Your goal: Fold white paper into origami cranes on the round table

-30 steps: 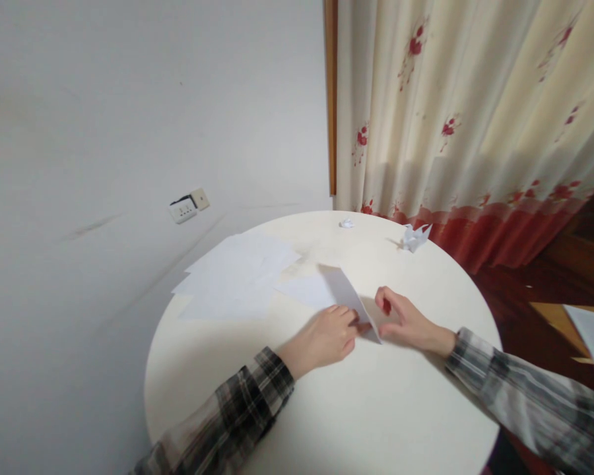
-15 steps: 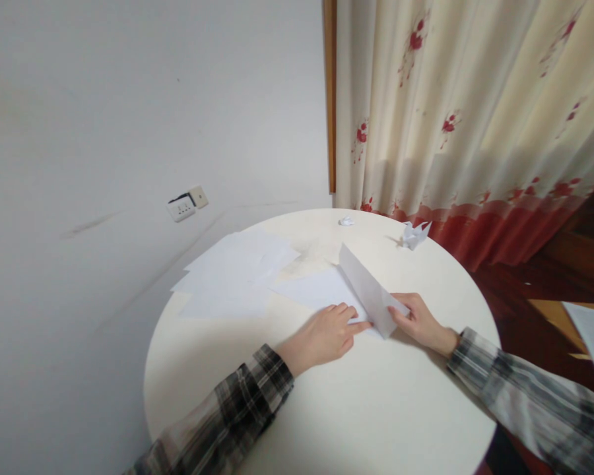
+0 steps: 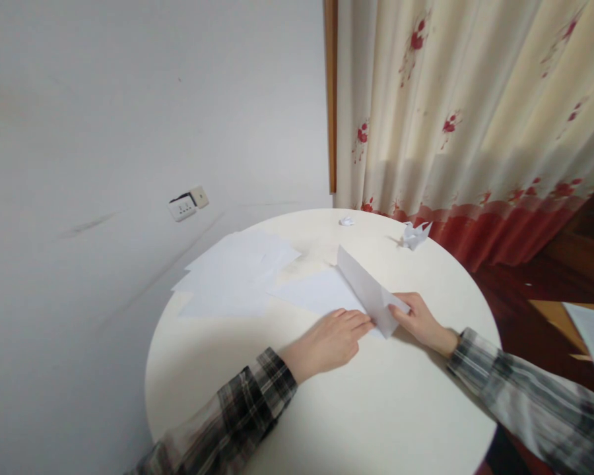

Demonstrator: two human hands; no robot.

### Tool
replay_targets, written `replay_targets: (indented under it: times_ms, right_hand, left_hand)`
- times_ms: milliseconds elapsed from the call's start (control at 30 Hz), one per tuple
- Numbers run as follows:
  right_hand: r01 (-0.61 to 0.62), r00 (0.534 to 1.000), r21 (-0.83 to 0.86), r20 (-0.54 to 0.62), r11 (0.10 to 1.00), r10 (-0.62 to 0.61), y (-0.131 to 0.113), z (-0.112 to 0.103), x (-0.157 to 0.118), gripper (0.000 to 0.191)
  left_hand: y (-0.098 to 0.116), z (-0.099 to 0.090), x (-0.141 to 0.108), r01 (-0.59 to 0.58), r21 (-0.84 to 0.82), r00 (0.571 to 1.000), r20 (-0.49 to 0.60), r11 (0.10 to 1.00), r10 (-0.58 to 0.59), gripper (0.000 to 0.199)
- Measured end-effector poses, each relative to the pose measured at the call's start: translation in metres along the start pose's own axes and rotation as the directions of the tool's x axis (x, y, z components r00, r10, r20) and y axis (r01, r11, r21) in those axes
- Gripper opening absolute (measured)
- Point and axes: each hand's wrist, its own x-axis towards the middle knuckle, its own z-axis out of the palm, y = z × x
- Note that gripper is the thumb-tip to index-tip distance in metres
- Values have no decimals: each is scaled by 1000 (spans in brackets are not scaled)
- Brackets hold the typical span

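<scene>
A white sheet of paper lies partly flat on the table, with its right part folded up and standing at a slant. My right hand pinches the raised part near its lower right corner, thumb on the near face. Fingers stretched out together, my left hand rests on the sheet's near edge, its fingertips at the base of the raised part. The fingertips of my right hand behind the paper are hidden.
Several loose white sheets overlap on the left of the round white table. A small crumpled paper and a folded paper piece sit at the far edge. A wall stands left, a curtain behind.
My left hand's fingers have straightened and come together, where the index finger pointed out alone before. My right hand and the raised paper have barely moved.
</scene>
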Motion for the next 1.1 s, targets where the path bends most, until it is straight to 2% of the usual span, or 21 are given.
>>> replay_targets:
  times_ms: [433, 733, 1100]
  right_hand:
    - [-15, 1000, 29, -1, 999, 15, 0, 0, 1, 31]
    - [-74, 976, 180, 215, 981, 34, 2, -3, -1, 42]
    - [-63, 957, 185, 289, 981, 7, -8, -4, 0, 47]
  left_hand:
    - [-1, 3, -2, 12, -58, 1000, -12, 998, -12, 43]
    - [0, 2, -4, 36, -68, 999, -10, 997, -36, 45]
    - [0, 3, -1, 27, -65, 999, -21, 997, -29, 41]
